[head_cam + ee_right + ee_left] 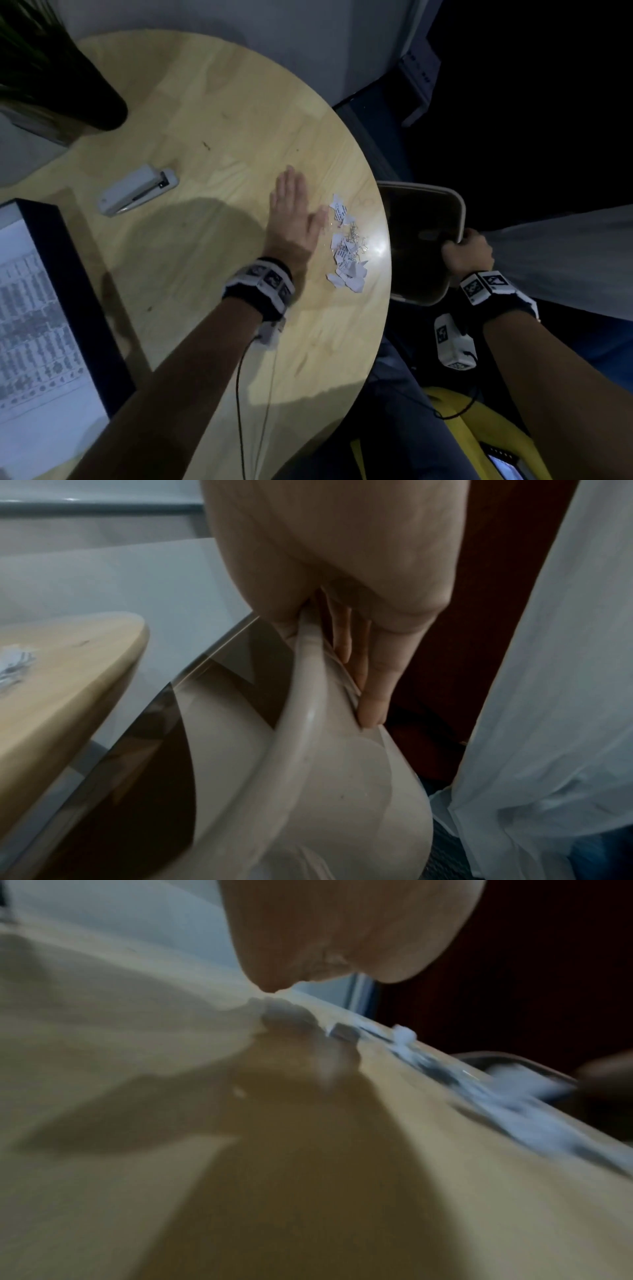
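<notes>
The left grip (294, 214) lay flat and released on the tabletop (205, 102), fingers straight and close together, holding nothing. Just to its right, between it and the tabletop's rounded edge, sat the paper scraps (346, 250). They formed a loose heap of small torn white pieces, some with print, mixed with a tangle of thin metal staples (354, 236). The thumb reached almost to the nearest scrap, though whether it touched could not be told. Farther right, past the edge and lower than the tabletop, the right grip (467, 253) was clenched over the rim of a beige bin (460, 209). Its fingers (375, 685) pressed against the outer wall, and the bin's open mouth sat close beside the tabletop's edge, across from the heap. Well to the left of the left grip a grey stapler (137, 190) lay on the tabletop. Left of that and nearer the person lay a dark-framed print (44, 291), and a dark plant pot (85, 85) stood at the far left. The left wrist view was blurred.
</notes>
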Available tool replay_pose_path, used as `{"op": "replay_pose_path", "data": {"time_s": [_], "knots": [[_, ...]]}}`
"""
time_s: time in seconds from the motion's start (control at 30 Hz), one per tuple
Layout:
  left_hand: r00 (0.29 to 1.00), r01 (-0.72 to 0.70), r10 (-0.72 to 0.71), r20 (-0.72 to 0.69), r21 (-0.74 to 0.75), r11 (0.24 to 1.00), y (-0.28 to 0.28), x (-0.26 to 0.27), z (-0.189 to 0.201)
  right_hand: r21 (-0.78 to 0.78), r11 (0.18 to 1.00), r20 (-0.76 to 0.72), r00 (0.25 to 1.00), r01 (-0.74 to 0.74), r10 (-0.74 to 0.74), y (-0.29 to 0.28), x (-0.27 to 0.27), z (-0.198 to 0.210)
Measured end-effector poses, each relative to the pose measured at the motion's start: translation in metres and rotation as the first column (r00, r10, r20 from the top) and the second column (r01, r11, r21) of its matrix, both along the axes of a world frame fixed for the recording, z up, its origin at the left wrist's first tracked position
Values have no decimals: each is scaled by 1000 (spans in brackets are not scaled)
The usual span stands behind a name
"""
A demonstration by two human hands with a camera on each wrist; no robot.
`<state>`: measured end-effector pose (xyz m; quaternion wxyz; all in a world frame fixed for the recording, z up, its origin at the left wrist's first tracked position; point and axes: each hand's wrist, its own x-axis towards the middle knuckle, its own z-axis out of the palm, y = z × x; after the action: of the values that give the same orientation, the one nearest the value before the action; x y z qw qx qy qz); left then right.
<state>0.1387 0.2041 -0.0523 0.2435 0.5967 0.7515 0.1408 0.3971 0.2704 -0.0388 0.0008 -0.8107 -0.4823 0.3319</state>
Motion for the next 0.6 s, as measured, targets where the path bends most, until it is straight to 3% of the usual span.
{"op": "replay_pose_path", "data": {"time_s": [0.13,0.27,0.33,0.47,0.6], "knots": [[969,-232,232,-91,12,973,56,-73,-4,24,999,32,999,-23,22,5,-7,-4],[963,-195,168,-212,-114,974,84,-81,-10,8,1000,7,1000,-14,14,5,-10,-6],[970,-112,81,-228,-126,986,80,-60,-10,5,1000,-6,1000,-17,17,4,-11,-7],[958,185,-215,-189,-166,969,47,-1,-7,-20,1000,-11,1000,-21,21,2,-12,-12],[939,318,-334,-85,-160,934,19,12,-2,-35,999,-16,1000,-23,22,0,-10,-14]]}}
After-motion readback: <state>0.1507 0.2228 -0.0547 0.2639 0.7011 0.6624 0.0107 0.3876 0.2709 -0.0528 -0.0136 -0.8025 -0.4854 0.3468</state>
